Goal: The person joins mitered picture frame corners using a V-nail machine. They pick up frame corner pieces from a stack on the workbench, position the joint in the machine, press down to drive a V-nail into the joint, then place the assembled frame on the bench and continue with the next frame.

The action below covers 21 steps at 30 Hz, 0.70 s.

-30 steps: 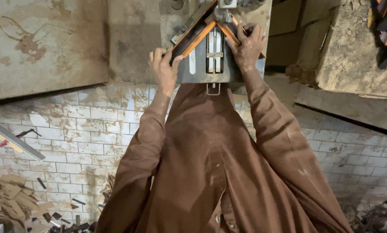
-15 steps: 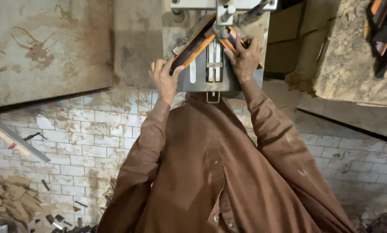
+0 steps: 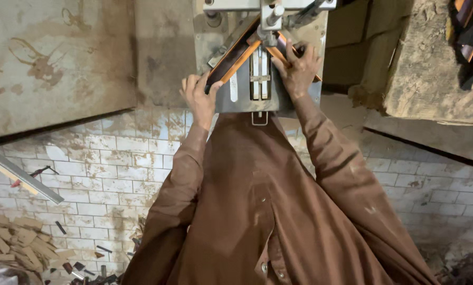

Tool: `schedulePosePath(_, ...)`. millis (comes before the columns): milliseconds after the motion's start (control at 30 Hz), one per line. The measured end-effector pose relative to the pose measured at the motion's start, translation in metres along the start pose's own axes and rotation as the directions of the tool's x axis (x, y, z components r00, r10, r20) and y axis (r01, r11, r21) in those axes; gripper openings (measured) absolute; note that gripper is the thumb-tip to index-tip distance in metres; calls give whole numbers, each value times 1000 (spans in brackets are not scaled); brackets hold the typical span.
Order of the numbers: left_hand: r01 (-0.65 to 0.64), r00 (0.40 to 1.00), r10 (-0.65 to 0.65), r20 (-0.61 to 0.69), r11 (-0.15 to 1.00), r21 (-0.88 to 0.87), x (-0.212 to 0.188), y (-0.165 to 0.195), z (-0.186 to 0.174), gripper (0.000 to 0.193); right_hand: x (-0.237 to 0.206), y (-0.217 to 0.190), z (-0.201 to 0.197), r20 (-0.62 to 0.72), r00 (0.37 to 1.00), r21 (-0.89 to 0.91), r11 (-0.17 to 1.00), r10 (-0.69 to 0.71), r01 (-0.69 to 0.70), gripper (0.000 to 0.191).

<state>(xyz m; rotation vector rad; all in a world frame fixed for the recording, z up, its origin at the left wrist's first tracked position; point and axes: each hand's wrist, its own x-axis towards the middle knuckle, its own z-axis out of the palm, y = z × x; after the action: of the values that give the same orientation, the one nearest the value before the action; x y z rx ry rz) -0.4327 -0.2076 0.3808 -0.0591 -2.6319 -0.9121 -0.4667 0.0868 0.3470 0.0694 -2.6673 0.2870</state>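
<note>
Since a second ago the view has slid a little, so the metal joining machine (image 3: 260, 79) sits higher and more central; both hands have stayed on the frame pieces. The left hand (image 3: 199, 97) lies at the machine's lower left corner, fingers curled and pressed around the end of the left frame strip (image 3: 236, 55), an orange-edged dark moulding that slants up toward the machine's middle. The right hand (image 3: 298, 71) lies flat on the right frame strip (image 3: 284, 53), fingers spread and pushing down; it hides most of that strip. The two strips meet in a corner just under the machine's vertical clamp post (image 3: 271, 21). Left of the machine runs a stained, worn bench top (image 3: 51, 63). Right of it stands a rough block (image 3: 432, 63) with dark sticks (image 3: 471, 37) on top. Below the machine the brown shirt (image 3: 268, 211) covers much of the white tiled floor (image 3: 115, 169). Wood offcuts (image 3: 15, 248) lie far down to the machine's left, near a metal bar (image 3: 22, 177).
</note>
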Motion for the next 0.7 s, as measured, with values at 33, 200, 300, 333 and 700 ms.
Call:
schedulePosePath(33, 6, 1000, -6, -3, 1000, 6, 0, 0, 1, 49, 1, -1, -1, -5, 1000, 12, 1000, 9, -9, 62)
schedulePosePath(200, 23, 999, -23, 26, 999, 24, -2, 0, -2, 50, 8, -7, -11, 25, 998, 98, 994, 51, -53, 59)
schedulePosePath(300, 16, 1000, -16, 13, 1000, 25, -3, 1, -3, 49, 12, -12, -21, 37, 998, 112, 992, 48, -52, 58)
schedulePosePath(333, 20, 1000, -20, 17, 999, 27, -3, 1, -3, 47, 14, -13, -25, 43, 998, 118, 992, 49, -54, 59)
schedulePosePath(700, 24, 997, -30, 74, 997, 79, -36, 7, -18, 41, -33, -12, -66, -31, 997, 115, 991, 68, -64, 67)
